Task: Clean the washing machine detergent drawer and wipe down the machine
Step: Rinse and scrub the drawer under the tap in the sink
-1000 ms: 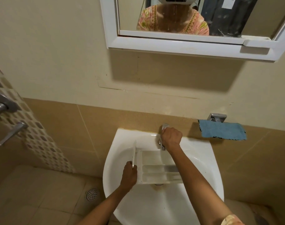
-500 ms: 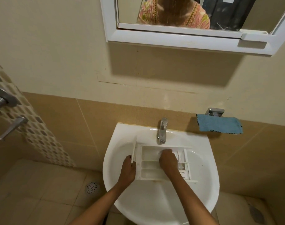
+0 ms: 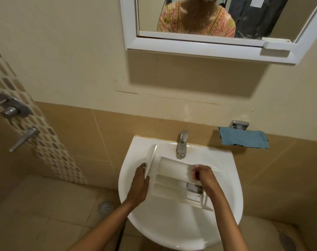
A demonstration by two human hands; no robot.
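1. White porcelain sink [image 3: 172, 232] bulges out nearest me, fixed to a tan-tiled wall; two bare forearms reach in over its front rim; down to the left, a round metal floor drain [image 3: 105, 207] sits in the beige floor.
2. Left hand [image 3: 139, 185] is clamped on the left end of the detergent drawer [image 3: 172, 171]; fingers and thumb wrap the drawer's front panel, which stands on edge.
3. Detergent drawer lies inside the bowl, open side up, stretched from left to right on a slight slant; its pale compartments show, and a grey insert sits in the right-hand one.
4. Right hand [image 3: 202, 175] is on the drawer's middle, fingers curled down at an inner divider; it is blurred, so I cannot tell whether it pinches the plastic or only presses on it; the two hands are apart, each on its own part of the drawer.
5. Chrome tap [image 3: 182, 146] stands on the back rim, its spout just above the drawer's far edge.
6. Blue cloth [image 3: 244, 139] hangs on the wall to the right of the tap, just under a chrome bracket [image 3: 239, 125]; it is clear of the sink.
7. Far left, a strip of patterned tiles carries a metal shower mixer [image 3: 11, 109] with a lever handle [image 3: 23, 139] below it.
8. Highest and farthest, a white-framed mirror [image 3: 190, 45] reflects a person's pink patterned top.
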